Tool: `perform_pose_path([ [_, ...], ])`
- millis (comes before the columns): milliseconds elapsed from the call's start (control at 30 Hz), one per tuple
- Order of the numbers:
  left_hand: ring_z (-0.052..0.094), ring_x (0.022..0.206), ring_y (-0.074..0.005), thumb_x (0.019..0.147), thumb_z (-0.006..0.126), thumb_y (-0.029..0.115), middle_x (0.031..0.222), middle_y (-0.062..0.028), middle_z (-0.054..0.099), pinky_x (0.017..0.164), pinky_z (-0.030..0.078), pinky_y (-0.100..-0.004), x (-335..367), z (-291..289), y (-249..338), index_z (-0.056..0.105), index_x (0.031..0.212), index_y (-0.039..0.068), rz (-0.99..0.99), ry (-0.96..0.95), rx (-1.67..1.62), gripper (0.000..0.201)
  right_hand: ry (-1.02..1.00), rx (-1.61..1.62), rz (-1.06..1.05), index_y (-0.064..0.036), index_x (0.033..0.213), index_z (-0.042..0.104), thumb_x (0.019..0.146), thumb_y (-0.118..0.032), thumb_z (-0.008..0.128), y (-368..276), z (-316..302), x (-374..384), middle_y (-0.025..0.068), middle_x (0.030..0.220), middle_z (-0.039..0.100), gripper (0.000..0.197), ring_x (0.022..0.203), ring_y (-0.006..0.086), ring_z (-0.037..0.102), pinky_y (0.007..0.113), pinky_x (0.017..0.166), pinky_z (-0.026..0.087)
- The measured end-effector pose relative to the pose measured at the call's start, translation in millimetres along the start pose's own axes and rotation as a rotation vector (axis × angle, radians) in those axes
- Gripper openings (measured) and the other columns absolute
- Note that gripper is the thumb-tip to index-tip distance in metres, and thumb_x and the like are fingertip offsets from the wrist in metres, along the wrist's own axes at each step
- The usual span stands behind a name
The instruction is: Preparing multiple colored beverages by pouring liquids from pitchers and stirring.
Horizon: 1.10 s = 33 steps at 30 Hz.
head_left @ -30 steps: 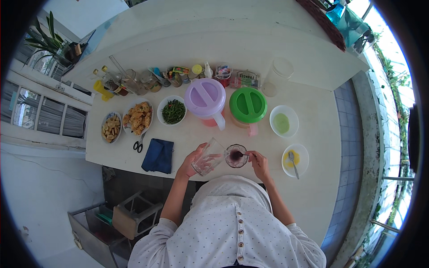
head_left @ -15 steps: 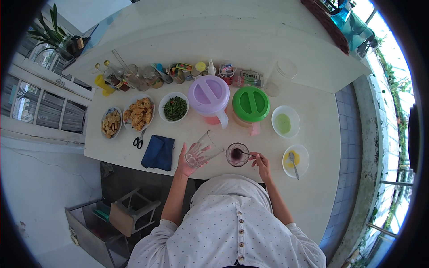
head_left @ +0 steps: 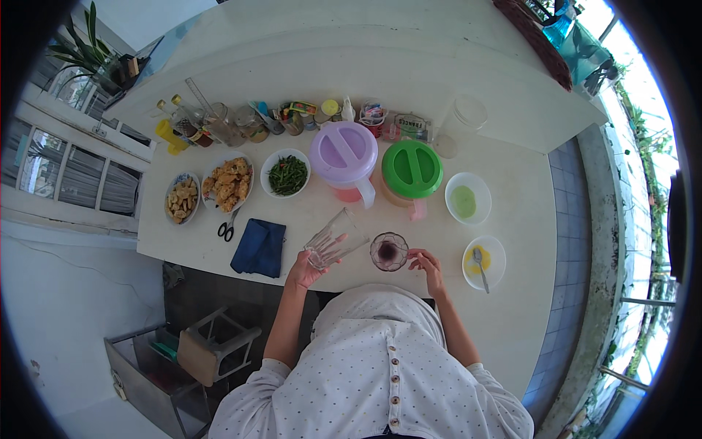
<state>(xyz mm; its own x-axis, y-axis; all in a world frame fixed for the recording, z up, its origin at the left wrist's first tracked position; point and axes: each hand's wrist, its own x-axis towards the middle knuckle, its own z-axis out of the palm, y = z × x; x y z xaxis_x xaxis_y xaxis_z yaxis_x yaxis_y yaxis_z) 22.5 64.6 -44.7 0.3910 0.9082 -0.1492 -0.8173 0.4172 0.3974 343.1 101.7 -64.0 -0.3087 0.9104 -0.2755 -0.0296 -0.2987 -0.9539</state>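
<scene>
My left hand is wrapped around the lower part of a clear drinking glass. The glass is tilted, its mouth leaning up and to the right, toward a small clear scalloped glass bowl. Dark red liquid lies in the bottom of that bowl, which rests on the table. Close against the bowl's right side is my right hand, its fingers bent and drawn together. Whatever they pinch is too small to make out, and no spoon shows clearly in the bowl.
Beyond my hands stand a purple-lidded pitcher and a green-lidded pitcher. On the right are a bowl of green liquid and a bowl with yellow liquid and a spoon. Food plates, scissors and a blue cloth lie left.
The drinking glass has risen slightly and tips further to the right. The spoon that my right hand held in the glass bowl no longer shows there; that hand has barely shifted.
</scene>
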Motion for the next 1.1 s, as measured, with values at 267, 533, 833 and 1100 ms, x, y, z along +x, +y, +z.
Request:
perform_pose_path([
  [267,0.052,0.067,-0.0199,0.065,0.047,0.073,0.132,-0.0233,0.031,0.055,0.041,-0.0250,0,-6,-12,0.036,0.129,0.012,0.124,0.156,-0.068,0.089,0.005,0.063,0.037,-0.0031,0.096,0.061,0.082,-0.021,0.044,-4,-3,2,0.0037,0.082,0.062,0.028,0.069,0.0102,0.055,0.023,0.064,0.034],
  [533,0.055,0.076,-0.0243,0.066,0.037,0.077,0.118,-0.0250,0.047,0.059,0.042,-0.0327,-6,-10,-4,0.045,0.121,0.006,0.035,0.047,-0.377,0.090,-0.036,0.004,0.057,-0.0031,0.095,0.062,0.082,-0.023,0.045,-3,-3,5,0.0032,0.079,0.062,0.029,0.068,0.0102,0.055,0.023,0.064,0.034],
  [833,0.054,0.083,-0.0300,0.066,0.047,0.060,0.103,-0.0168,0.052,0.054,0.048,-0.0325,2,-3,-7,0.043,0.118,0.000,0.127,-0.037,-0.456,0.079,-0.052,-0.010,0.079,-0.0037,0.094,0.062,0.084,-0.026,0.044,-3,-7,4,0.0031,0.076,0.061,0.030,0.067,0.0101,0.055,0.024,0.063,0.033],
  [1100,0.053,0.090,-0.0313,0.069,0.051,0.056,0.118,-0.0168,0.044,0.065,0.048,-0.0384,-6,-18,4,0.042,0.121,0.007,0.177,0.238,-0.138,0.072,0.007,-0.027,0.060,-0.0034,0.094,0.062,0.085,-0.029,0.044,-1,-8,5,0.0031,0.074,0.061,0.032,0.066,0.0099,0.055,0.023,0.062,0.034],
])
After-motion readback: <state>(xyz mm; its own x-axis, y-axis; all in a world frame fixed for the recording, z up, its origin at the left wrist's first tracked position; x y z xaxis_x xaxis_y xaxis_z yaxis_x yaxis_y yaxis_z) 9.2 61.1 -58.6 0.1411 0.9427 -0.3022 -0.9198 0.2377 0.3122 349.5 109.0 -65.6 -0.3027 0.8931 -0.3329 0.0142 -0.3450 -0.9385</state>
